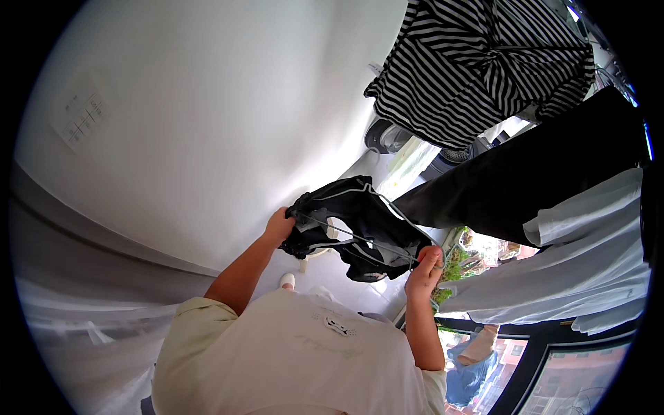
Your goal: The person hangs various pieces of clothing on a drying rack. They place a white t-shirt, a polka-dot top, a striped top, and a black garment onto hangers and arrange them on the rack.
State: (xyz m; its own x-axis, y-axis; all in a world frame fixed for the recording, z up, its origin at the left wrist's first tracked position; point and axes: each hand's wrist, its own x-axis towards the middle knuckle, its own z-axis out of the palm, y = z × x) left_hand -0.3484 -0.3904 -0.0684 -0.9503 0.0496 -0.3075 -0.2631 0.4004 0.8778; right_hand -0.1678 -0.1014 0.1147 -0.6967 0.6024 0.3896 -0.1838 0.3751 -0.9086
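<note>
A black garment with light trim [381, 218] is stretched between my two hands in the middle of the view. At its left end my left hand [280, 226] grips the gathered black cloth. My right hand [426, 267] holds its right end together with a thin wire clothes hanger [399, 208]. The hanger's straight bar runs across the garment, and its shoulders lie along the upper edge. My fingertips are partly hidden by cloth.
A striped garment [446, 78], black trousers [498, 176] and a white garment [565, 270] hang on the right. A white wall [197, 104] stands at the left. Beneath my hands is a small stool [304, 263]. Dark-framed windows [539, 358] are at the lower right.
</note>
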